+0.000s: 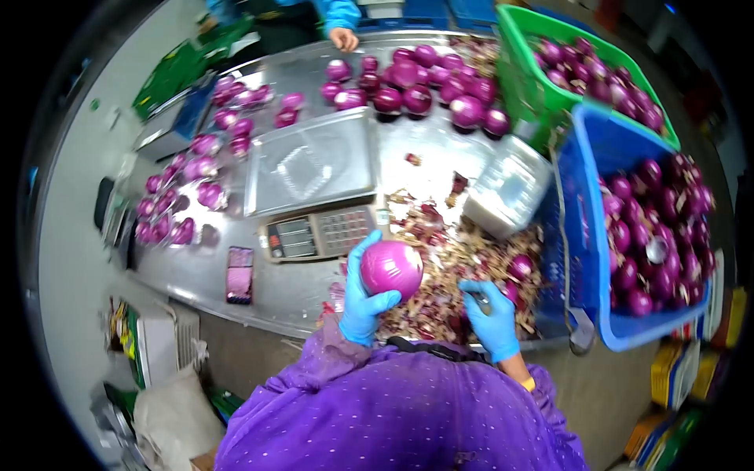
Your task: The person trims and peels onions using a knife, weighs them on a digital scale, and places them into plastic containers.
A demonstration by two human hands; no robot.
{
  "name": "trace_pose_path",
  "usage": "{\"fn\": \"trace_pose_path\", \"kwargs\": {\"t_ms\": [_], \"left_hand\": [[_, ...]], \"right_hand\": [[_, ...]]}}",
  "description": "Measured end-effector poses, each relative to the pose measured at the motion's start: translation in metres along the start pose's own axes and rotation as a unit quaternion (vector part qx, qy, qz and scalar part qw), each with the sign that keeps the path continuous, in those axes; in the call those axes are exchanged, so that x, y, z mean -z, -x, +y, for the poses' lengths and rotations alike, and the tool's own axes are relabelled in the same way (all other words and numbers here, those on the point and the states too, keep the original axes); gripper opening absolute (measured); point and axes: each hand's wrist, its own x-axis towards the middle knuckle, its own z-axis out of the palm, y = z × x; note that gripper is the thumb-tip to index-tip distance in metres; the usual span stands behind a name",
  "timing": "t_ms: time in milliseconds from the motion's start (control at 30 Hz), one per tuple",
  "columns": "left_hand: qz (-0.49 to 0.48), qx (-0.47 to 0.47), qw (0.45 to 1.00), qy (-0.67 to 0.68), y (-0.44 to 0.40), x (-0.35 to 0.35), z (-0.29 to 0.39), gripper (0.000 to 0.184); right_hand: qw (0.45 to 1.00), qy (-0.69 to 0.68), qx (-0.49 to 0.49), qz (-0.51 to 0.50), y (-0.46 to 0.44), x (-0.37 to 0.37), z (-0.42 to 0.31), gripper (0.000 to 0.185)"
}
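Observation:
A large peeled red onion (392, 270) sits in my left hand (364, 294), gloved in blue, with the fingers and thumb wrapped round its side. To its right, my right hand (493, 318), in a matching glove, is closed on a small grey tool (481, 301); its kind is hard to make out. Dry onion skins and trimmings (428, 302) cover the table between and beyond both hands. Just right of my right hand, a red onion (520, 267) rests among the scraps. A weighing scale (318, 232) with a metal pan (314, 161) stands ahead of my left hand.
A blue crate (583, 228) and a green crate (522, 78), both holding red onions, stand right. A clear plastic tub (509, 187) leans nearby. Loose onions (418, 100) lie at the back, bagged ones (201, 168) left, near a phone (239, 275). Opposite is a co-worker's hand (343, 39).

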Motion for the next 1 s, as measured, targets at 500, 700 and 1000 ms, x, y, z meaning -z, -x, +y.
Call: {"fn": "trace_pose_path", "kwargs": {"t_ms": [500, 700, 1000], "left_hand": [[-0.014, -0.035, 0.683, -0.729, -0.236, 0.18, 0.101, 0.091], [-0.02, -0.277, 0.756, -0.593, -0.254, 0.157, 0.137, 0.074], [-0.209, -0.24, 0.781, -0.537, -0.276, -0.003, 0.039, 0.068]], "right_hand": [[0.98, -0.041, -0.185, -0.066, 0.019, -0.047, 0.019, 0.013], [0.972, -0.013, -0.229, -0.047, 0.024, -0.04, 0.029, 0.017], [0.971, -0.045, -0.225, -0.063, 0.017, -0.028, 0.026, 0.02]]}}
